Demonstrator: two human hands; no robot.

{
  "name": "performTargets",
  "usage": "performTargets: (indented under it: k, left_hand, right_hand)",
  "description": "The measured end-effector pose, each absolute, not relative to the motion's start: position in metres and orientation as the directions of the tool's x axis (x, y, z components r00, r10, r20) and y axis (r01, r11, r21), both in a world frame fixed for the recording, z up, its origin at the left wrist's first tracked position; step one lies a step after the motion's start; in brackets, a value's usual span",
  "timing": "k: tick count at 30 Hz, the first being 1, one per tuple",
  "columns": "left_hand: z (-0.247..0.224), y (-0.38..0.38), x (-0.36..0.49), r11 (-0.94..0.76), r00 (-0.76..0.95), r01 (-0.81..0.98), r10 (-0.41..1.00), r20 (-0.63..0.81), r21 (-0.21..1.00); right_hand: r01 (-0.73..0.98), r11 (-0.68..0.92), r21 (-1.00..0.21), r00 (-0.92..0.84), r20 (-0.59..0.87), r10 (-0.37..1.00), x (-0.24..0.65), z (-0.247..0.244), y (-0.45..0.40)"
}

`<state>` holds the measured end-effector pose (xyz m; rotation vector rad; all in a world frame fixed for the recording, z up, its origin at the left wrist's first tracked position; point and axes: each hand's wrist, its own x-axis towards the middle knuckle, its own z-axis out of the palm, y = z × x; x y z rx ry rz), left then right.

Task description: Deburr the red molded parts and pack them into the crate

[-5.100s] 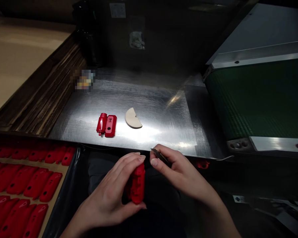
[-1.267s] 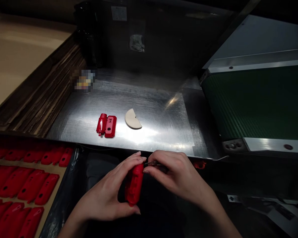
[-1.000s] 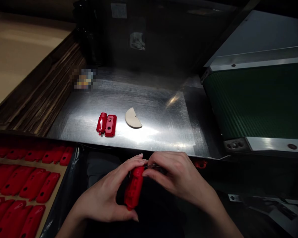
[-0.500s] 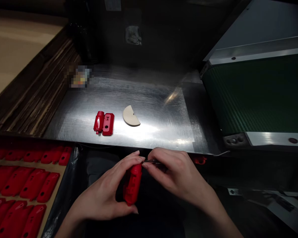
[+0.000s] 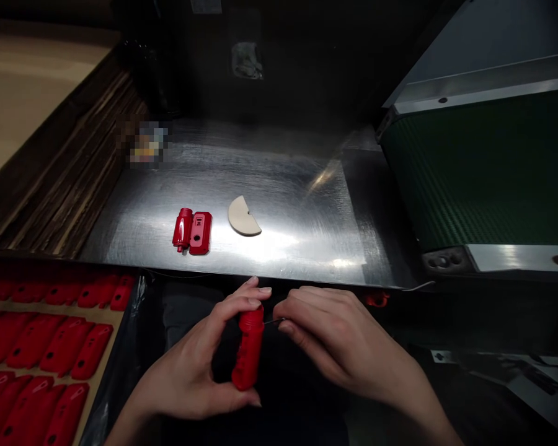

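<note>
the left hand (image 5: 190,365) curls its fingers round a red plastic casing (image 5: 248,353), held upright at the near table edge. the right hand (image 5: 339,334) pinches a thin metal pick (image 5: 275,321) narrowly, its tip just beside the casing. two red parts (image 5: 191,232) lie on the steel table (image 5: 297,248); many red casings (image 5: 41,334) remain in the near-left tray.

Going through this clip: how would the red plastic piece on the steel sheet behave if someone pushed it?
The glossy red plastic piece probably feels light and stiff, judging by its molded look. Its flat half should stop it rolling, though the rounded half might rock it. On the smooth steel sheet it would likely slide easily.
</note>
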<state>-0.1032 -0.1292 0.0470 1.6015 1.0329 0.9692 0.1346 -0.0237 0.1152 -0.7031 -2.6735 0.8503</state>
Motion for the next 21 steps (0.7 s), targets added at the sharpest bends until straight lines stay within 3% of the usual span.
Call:
performTargets:
  k: [15,21]
  left_hand:
    - [0.0478,-0.1255,-0.0969,-0.142,0.292,0.111,0.951,0.105,0.984]
    - [0.048,-0.1241,-0.096,-0.15,0.294,0.145,0.95,0.103,0.978]
  right_hand:
    - [0.342,0.8,-0.492,-0.859,0.182,0.479,0.1326,0.1073,-0.0272]
    - [0.391,0.794,-0.466,-0.82,0.216,0.53,0.1316,0.1061,-0.0272]
